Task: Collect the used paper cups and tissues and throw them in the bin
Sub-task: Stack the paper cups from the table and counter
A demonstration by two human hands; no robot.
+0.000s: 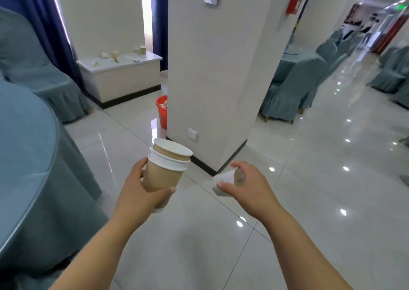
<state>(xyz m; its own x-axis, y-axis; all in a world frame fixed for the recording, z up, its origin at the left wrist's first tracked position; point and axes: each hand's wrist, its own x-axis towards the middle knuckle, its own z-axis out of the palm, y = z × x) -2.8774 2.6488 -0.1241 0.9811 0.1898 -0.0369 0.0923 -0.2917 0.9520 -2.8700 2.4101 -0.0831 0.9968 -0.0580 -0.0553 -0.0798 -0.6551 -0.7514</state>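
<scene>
— Fingers on the left hand (137,192)?
— Wrapped round a stack of cups (164,172).
— Right hand (250,187)?
— Pinching a small white cup (225,177), tipped sideways.
— Bin (162,110)?
— Well beyond both fingertips, beside the pillar (210,68).

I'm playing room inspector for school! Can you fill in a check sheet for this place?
Surface: glossy tiled floor.
Job's things: stacked brown cups and small white cup, both carried; red bin half hidden behind pillar.
Clutter: loose cups on white ledge.
Hands: left hand grips the stack; right hand holds the white cup.
Cables: nothing seen.
Surroundings: covered chairs, round table, blue curtain.
</scene>
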